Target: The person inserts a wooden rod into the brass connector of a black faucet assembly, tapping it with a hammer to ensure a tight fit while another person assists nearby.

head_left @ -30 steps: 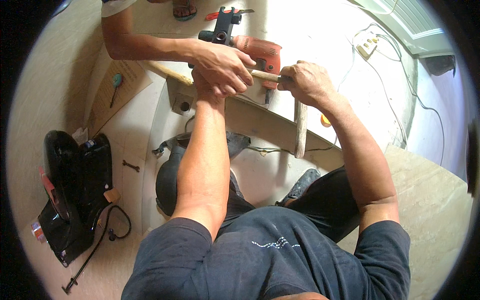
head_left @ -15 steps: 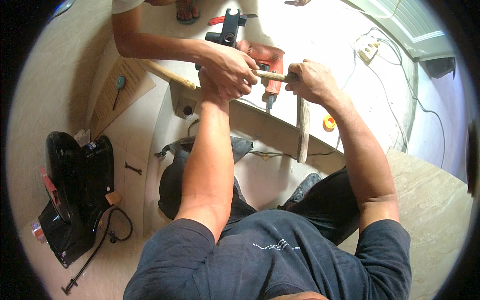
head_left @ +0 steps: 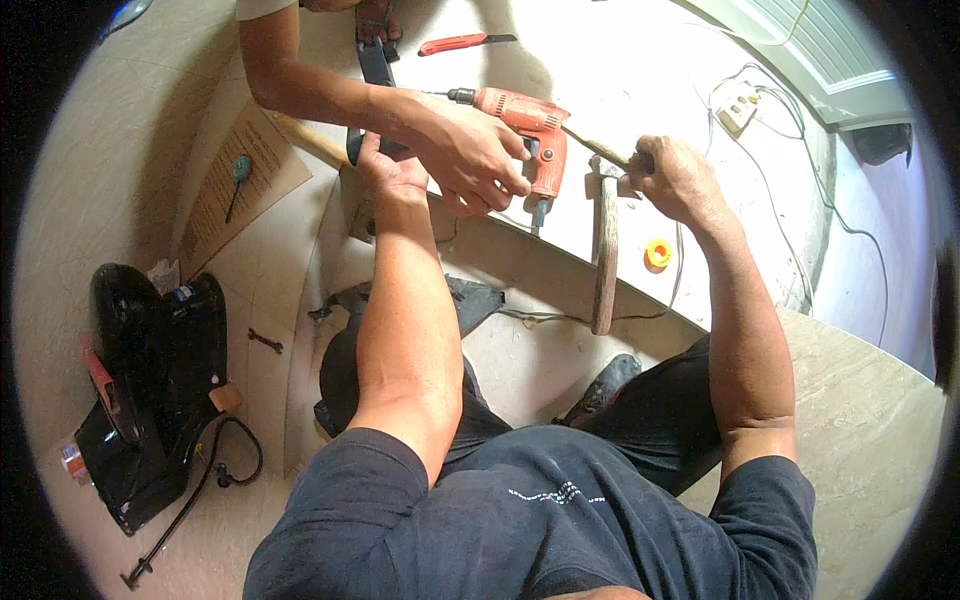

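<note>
My left hand (head_left: 395,172) is closed on a black bracket-like part (head_left: 376,65), partly covered by another person's arm. My right hand (head_left: 678,178) grips the dark end of a thin wooden-shafted tool (head_left: 600,147); its tip points toward the drill, and its kind is unclear. Below that tool lies a hammer (head_left: 605,250) with a wooden handle hanging over the slab's edge. An orange power drill (head_left: 535,120) rests between my hands. The other person's hand (head_left: 480,165) reaches across beside the drill's handle, fingers loosely bent.
A red cutter knife (head_left: 455,44) lies beyond the drill. Near the slab's edge is a yellow tape roll (head_left: 658,253). A power strip (head_left: 738,108) with cables stands right. Left are a wooden stick (head_left: 305,138), cardboard (head_left: 275,165), a wrench (head_left: 265,340) and black moulded parts (head_left: 150,380).
The black part has swung left and away from the drill with my left hand. My right hand has moved right with the wooden-shafted tool. The other person's hand has come off it.
</note>
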`<control>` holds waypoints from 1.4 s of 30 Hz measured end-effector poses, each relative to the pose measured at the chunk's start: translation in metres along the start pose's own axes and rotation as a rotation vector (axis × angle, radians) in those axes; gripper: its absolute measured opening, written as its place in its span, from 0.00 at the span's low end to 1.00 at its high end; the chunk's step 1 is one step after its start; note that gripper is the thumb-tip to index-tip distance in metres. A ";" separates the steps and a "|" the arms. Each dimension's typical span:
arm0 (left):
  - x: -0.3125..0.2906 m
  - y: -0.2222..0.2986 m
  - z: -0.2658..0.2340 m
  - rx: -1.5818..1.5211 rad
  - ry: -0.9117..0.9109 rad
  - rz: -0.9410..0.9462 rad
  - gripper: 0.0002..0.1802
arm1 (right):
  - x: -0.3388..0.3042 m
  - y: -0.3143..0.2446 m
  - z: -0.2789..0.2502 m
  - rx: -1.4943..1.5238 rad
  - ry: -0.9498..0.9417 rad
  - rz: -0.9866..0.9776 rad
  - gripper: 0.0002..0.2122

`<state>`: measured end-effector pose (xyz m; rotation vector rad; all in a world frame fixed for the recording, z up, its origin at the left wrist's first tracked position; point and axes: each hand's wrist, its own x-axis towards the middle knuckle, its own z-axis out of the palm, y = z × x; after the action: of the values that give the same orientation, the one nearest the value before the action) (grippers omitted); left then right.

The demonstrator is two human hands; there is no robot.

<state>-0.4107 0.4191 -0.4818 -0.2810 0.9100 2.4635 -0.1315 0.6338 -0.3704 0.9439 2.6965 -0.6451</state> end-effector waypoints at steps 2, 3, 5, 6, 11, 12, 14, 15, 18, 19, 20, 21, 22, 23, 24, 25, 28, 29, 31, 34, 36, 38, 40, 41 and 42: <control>0.018 0.012 -0.031 -0.036 -0.078 0.008 0.24 | 0.005 -0.019 0.002 0.027 0.070 -0.003 0.13; 0.016 0.002 -0.027 -0.056 -0.025 0.034 0.24 | 0.005 -0.015 0.002 0.020 0.069 0.004 0.13; 0.008 -0.017 -0.024 -0.051 0.067 0.088 0.25 | 0.007 -0.009 0.003 0.222 0.043 0.106 0.14; 0.009 -0.020 -0.025 -0.011 0.175 0.057 0.27 | 0.009 -0.008 0.004 0.222 0.043 0.101 0.14; 0.011 -0.028 -0.030 0.031 0.234 0.068 0.32 | 0.016 -0.008 0.007 0.367 0.111 0.155 0.15; 0.011 -0.035 -0.030 0.053 0.245 0.064 0.32 | 0.017 -0.003 0.010 0.362 0.116 0.164 0.15; 0.001 -0.059 -0.021 0.116 0.249 -0.053 0.32 | 0.016 0.022 0.016 0.561 0.161 0.144 0.13; 0.009 -0.052 -0.030 0.114 0.191 0.020 0.32 | 0.020 0.015 0.018 0.602 0.184 0.100 0.15; 0.014 -0.076 -0.043 0.117 0.209 -0.039 0.29 | 0.024 0.022 0.022 0.670 0.156 0.145 0.15; 0.029 -0.064 -0.055 0.118 0.214 0.012 0.28 | 0.026 0.009 0.016 0.717 0.142 0.101 0.15; 0.042 -0.048 -0.066 0.117 0.219 0.066 0.28 | 0.030 -0.005 0.014 0.779 0.154 0.054 0.15; 0.043 -0.057 -0.070 0.164 0.264 0.041 0.28 | 0.031 -0.004 0.015 0.812 0.156 0.054 0.15; 0.033 -0.069 -0.068 0.189 0.233 0.077 0.28 | 0.029 -0.004 0.014 0.839 0.159 0.057 0.15; 0.029 -0.075 -0.063 0.199 0.231 0.075 0.28 | 0.027 -0.004 0.012 1.023 0.098 0.081 0.16; 0.030 -0.072 -0.063 0.214 0.226 0.089 0.29 | 0.030 -0.005 0.012 1.067 0.088 0.006 0.17; 0.020 -0.080 -0.053 0.251 0.271 0.081 0.28 | 0.030 -0.003 0.015 1.078 0.100 -0.016 0.18; 0.019 -0.075 -0.039 0.278 0.288 0.040 0.28 | 0.019 -0.028 0.001 1.140 0.035 -0.047 0.19; 0.023 -0.071 -0.038 0.320 0.365 -0.009 0.27 | 0.024 -0.028 0.009 1.172 -0.011 -0.045 0.21; 0.025 -0.070 -0.046 0.302 0.269 -0.004 0.27 | 0.027 -0.035 0.015 1.237 -0.003 -0.070 0.22; 0.017 -0.080 -0.039 0.403 0.227 -0.085 0.27 | 0.027 -0.033 0.018 1.295 -0.025 0.032 0.24; 0.029 -0.070 -0.048 0.442 0.219 -0.193 0.24 | 0.034 -0.031 0.027 1.467 0.090 0.246 0.24; 0.024 -0.074 -0.050 0.408 0.146 -0.217 0.21 | 0.040 -0.025 0.028 1.341 0.077 0.274 0.21; 0.019 -0.072 -0.053 0.453 0.211 -0.200 0.23 | 0.027 -0.042 0.019 1.638 0.108 0.220 0.21; 0.017 -0.068 -0.056 0.454 0.212 -0.192 0.23 | 0.022 -0.052 0.010 1.649 0.056 0.187 0.21; 0.015 -0.067 -0.055 0.488 0.281 -0.201 0.24 | 0.022 -0.054 0.008 1.650 0.059 0.182 0.21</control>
<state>-0.3877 0.4321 -0.5656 -0.5216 1.4840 1.9719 -0.1828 0.6044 -0.3667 1.3203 1.5329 -2.8347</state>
